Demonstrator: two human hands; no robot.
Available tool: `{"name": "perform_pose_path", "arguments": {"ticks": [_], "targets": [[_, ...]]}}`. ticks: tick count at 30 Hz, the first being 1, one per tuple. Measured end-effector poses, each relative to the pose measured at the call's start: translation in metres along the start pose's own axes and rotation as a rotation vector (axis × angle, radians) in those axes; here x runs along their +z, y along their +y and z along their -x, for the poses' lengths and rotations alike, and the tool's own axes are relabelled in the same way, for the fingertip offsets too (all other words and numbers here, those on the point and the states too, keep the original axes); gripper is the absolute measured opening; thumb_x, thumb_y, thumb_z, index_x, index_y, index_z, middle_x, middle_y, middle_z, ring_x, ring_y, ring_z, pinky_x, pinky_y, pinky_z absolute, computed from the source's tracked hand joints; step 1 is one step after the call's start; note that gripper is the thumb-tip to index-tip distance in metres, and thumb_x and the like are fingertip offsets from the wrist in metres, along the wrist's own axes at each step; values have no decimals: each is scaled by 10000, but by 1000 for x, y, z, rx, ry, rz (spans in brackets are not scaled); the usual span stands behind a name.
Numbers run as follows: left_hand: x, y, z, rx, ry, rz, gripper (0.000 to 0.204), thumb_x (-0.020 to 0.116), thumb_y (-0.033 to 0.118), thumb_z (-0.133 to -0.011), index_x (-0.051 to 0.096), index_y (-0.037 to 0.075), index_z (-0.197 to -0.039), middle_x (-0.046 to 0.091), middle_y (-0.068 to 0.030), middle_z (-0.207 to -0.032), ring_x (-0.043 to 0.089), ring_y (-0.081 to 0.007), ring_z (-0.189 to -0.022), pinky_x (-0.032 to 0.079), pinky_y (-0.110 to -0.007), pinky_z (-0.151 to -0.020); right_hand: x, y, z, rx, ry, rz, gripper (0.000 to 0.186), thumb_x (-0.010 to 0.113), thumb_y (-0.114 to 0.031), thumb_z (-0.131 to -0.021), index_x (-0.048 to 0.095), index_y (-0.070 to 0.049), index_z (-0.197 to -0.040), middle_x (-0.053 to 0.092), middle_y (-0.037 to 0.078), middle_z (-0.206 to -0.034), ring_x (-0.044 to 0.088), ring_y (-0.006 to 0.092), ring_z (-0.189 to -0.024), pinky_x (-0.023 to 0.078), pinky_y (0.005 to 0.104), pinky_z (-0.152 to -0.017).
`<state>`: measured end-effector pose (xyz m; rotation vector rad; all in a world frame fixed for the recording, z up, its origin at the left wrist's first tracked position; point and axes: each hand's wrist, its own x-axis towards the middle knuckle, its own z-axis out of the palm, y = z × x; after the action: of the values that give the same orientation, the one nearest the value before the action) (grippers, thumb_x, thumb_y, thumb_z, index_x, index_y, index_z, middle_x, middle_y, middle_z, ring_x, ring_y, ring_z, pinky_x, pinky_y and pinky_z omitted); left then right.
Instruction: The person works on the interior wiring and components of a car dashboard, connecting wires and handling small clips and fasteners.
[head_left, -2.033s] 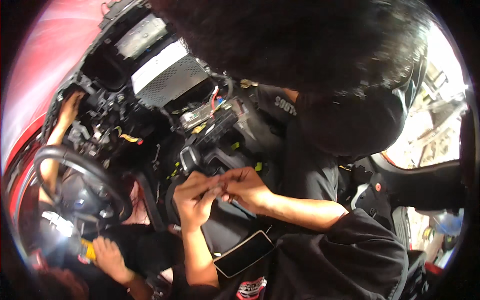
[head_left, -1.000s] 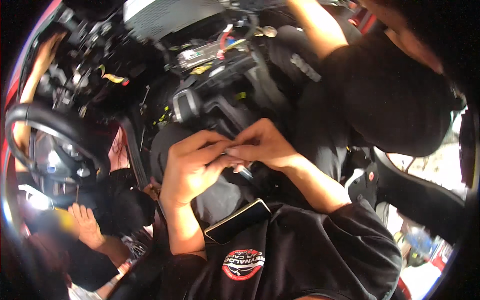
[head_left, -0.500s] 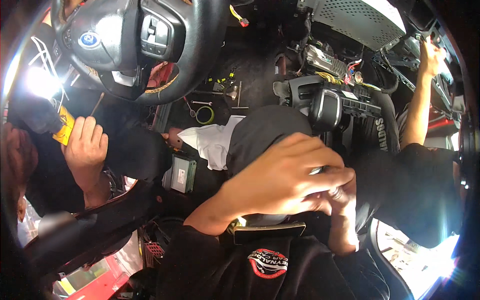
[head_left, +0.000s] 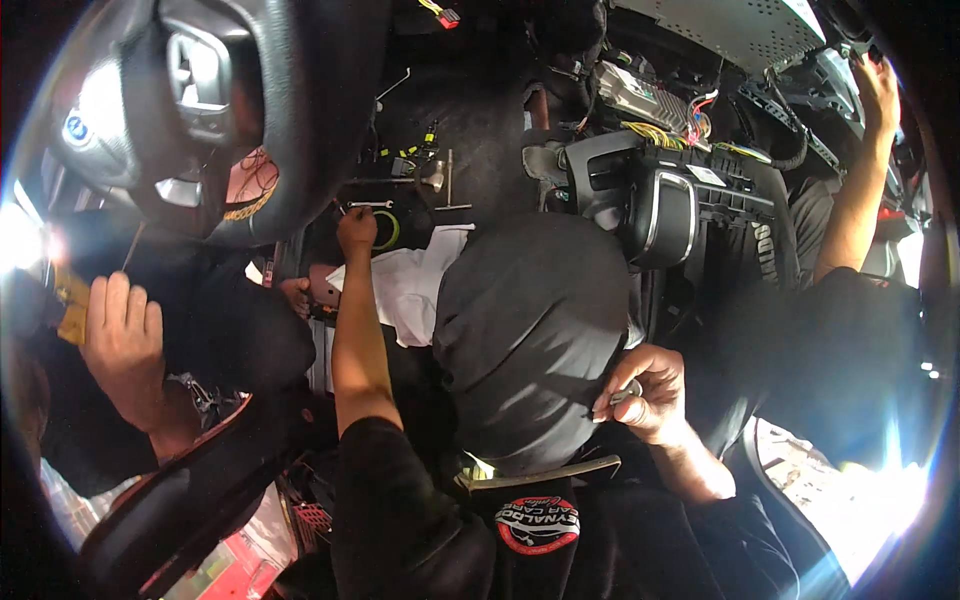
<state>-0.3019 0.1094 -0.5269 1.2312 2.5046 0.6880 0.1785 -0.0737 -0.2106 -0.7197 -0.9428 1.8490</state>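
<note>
My left hand reaches down to the car floor with its fingers closed at a thin tool, mostly hidden by the hand. Right beside it lie a bright green ring and an open-ended wrench. My right hand is raised beside my dark-clothed knee, pinching a small grey metal piece between thumb and fingers. A white cloth lies near my left forearm.
The steering wheel fills the upper left. At left a co-worker's hand holds a yellow-and-black tool; at right another person's forearm reaches to the dashboard. A T-handle tool, loose connectors and the console lie ahead.
My hands have parted. The left has gone forward and down to the floor tools; the right stays near my knee, its small grey piece now showing. The view has shifted.
</note>
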Motion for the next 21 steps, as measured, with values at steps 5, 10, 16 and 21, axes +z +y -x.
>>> {"name": "perform_pose_path", "arguments": {"ticks": [5,10,16,21], "targets": [[30,48,-23,-172,-158,-289,448,705,406,-856,703,129,-1207,686,-196,-1218,645,-384,-1158,523,-475,-972,-4,3,-2,-12,38,-69,371,866,-241,-802,650,31,-932,727,171,-815,741,242,-720,599,329,-660],[64,39,-40,-103,-214,-408,527,733,415,-813,674,135,-1255,670,-170,-1260,606,-386,-1225,510,-492,-996,-4,4,-3,-29,43,-58,361,868,-248,-803,671,35,-910,735,179,-790,743,244,-694,607,323,-657],[65,41,-41,-179,-276,-371,410,715,322,-732,760,123,-1088,698,-186,-1211,677,-374,-1115,527,-455,-986,-10,6,-9,-16,3,-53,320,864,-203,-801,673,37,-891,737,172,-784,745,234,-696,603,312,-643],[47,47,-17,-188,-114,-186,311,713,335,-741,802,141,-968,740,-184,-1075,706,-376,-1030,550,-441,-939,-9,8,-8,-35,12,-53,338,873,-213,-790,674,37,-899,734,157,-775,744,235,-696,602,312,-639]]}}
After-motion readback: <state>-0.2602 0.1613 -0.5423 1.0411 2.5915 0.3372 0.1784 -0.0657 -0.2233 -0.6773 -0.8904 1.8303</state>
